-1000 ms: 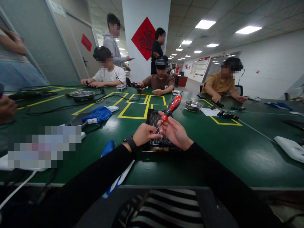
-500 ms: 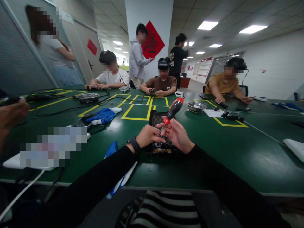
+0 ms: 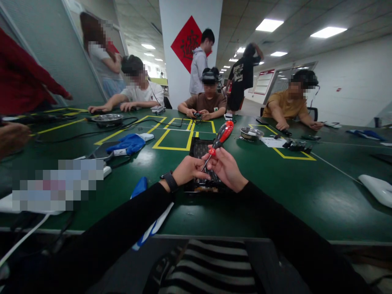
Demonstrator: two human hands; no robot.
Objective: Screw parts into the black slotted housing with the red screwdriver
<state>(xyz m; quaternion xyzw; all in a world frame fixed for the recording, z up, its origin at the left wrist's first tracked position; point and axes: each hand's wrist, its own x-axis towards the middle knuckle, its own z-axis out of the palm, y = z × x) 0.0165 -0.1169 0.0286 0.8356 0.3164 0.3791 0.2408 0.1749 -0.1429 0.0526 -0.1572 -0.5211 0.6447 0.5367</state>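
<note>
A screwdriver (image 3: 223, 134) with a red and black handle is held tilted, its handle up and to the right and its thin metal shaft slanting down to the left. My right hand (image 3: 229, 168) grips it around the red collar and upper shaft. The fingers of my left hand (image 3: 189, 170) are closed at the lower end of the shaft, where the tip is hidden; whether they also pinch something small I cannot tell. Beneath both hands lies a black plastic case (image 3: 199, 146) with a gridded inside, partly covered by them.
Blue and white gloves lie left on the green table (image 3: 275, 204): one glove (image 3: 130, 143) farther back, another (image 3: 140, 188) by my left forearm. Metal bowls (image 3: 251, 134) (image 3: 108, 119), cables and small black parts (image 3: 297, 145) lie farther off. Co-workers sit opposite; another person's hand (image 3: 14, 136) is at left.
The screwdriver handle leans slightly lower and more to the right relative to my hands. My view has shifted a little. Behind the table, a standing person moved right and a red sleeve appeared at left.
</note>
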